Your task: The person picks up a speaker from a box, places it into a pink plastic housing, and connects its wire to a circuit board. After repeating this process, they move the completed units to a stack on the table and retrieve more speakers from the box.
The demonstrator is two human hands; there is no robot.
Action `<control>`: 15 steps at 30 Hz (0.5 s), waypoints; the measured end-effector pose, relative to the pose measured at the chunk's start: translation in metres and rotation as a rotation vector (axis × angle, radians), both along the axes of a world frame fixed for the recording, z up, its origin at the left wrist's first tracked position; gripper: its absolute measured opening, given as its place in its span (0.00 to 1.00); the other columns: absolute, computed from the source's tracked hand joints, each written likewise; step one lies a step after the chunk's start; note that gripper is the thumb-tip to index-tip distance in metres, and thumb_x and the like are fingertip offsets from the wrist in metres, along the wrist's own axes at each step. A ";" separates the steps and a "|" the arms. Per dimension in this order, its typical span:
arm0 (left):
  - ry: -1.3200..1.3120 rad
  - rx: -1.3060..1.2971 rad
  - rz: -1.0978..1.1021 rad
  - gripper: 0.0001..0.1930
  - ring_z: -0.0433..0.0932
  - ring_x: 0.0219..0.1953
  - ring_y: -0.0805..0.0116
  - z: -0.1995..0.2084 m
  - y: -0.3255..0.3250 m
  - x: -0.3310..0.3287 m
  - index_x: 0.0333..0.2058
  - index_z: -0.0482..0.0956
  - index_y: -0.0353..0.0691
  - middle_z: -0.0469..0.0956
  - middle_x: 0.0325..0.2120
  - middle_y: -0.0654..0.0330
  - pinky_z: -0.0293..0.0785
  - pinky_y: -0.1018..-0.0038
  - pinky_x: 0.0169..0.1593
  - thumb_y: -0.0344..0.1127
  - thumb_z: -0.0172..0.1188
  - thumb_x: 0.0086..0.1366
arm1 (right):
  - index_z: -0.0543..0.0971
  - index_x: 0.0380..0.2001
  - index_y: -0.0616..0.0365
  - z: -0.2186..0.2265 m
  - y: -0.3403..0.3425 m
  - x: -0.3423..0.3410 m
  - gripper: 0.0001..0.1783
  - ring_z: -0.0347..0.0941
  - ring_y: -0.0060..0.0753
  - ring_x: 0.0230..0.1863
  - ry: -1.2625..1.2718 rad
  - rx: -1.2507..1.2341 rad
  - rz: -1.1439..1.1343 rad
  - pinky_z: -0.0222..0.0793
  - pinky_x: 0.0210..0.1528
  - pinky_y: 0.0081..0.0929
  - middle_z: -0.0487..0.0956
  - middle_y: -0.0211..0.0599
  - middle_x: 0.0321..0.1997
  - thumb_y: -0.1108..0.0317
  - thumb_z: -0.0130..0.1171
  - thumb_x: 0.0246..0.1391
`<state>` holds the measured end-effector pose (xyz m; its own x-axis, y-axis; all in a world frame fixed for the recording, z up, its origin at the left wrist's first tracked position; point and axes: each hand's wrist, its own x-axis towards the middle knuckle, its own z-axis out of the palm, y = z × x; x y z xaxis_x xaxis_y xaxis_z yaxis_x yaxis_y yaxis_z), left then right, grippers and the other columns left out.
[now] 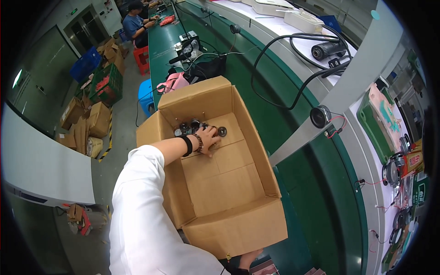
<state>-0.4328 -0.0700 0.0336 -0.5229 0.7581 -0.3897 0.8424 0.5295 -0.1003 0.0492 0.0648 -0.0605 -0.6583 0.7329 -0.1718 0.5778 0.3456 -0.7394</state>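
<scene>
An open cardboard box [229,183] stands on the green bench in front of me, its flaps folded outward. My left hand [207,140] reaches down inside it, back of the hand upward, a dark band and a beaded bracelet at the wrist. Its fingers are apart and bent over a small cluster of round black parts [195,124] in the far left corner; they look like small speakers. One round part [222,131] lies right beside the fingertips. At the lower edge, my right hand [250,259] is by the near flap, its fingers mostly hidden.
A pink item [174,82] and a black bag [208,68] lie beyond the box. To the right, a pale post [327,96] carries a round speaker [320,116]; a thick black cable [261,68] loops from the shelf. A co-worker [135,25] sits at the far bench.
</scene>
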 end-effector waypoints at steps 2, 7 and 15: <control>0.016 0.079 0.180 0.45 0.55 0.56 0.54 -0.004 -0.001 -0.008 0.53 0.63 0.52 0.60 0.50 0.54 0.61 0.57 0.51 0.58 0.68 0.34 | 0.66 0.49 0.65 0.001 0.000 -0.001 0.26 0.55 0.57 0.52 -0.068 0.156 0.065 0.48 0.51 0.44 0.63 0.55 0.53 0.63 0.53 0.46; 0.041 0.165 0.549 0.50 0.55 0.57 0.51 -0.013 -0.010 -0.022 0.55 0.59 0.52 0.61 0.51 0.53 0.62 0.54 0.52 0.61 0.69 0.31 | 0.66 0.50 0.64 -0.005 0.001 0.002 0.26 0.55 0.57 0.53 -0.059 0.094 0.032 0.47 0.52 0.45 0.63 0.55 0.54 0.63 0.53 0.47; -0.052 0.003 0.471 0.52 0.57 0.56 0.53 -0.005 -0.003 -0.051 0.55 0.59 0.48 0.63 0.50 0.53 0.62 0.56 0.53 0.62 0.69 0.30 | 0.65 0.50 0.62 -0.003 -0.001 -0.001 0.27 0.52 0.57 0.57 -0.028 0.074 0.042 0.46 0.54 0.46 0.60 0.54 0.57 0.62 0.54 0.47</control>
<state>-0.4836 -0.0731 0.0283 -0.7896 0.4443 -0.4232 0.5145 0.8552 -0.0621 0.0486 0.0636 -0.0631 -0.6846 0.7158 -0.1374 0.5818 0.4231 -0.6947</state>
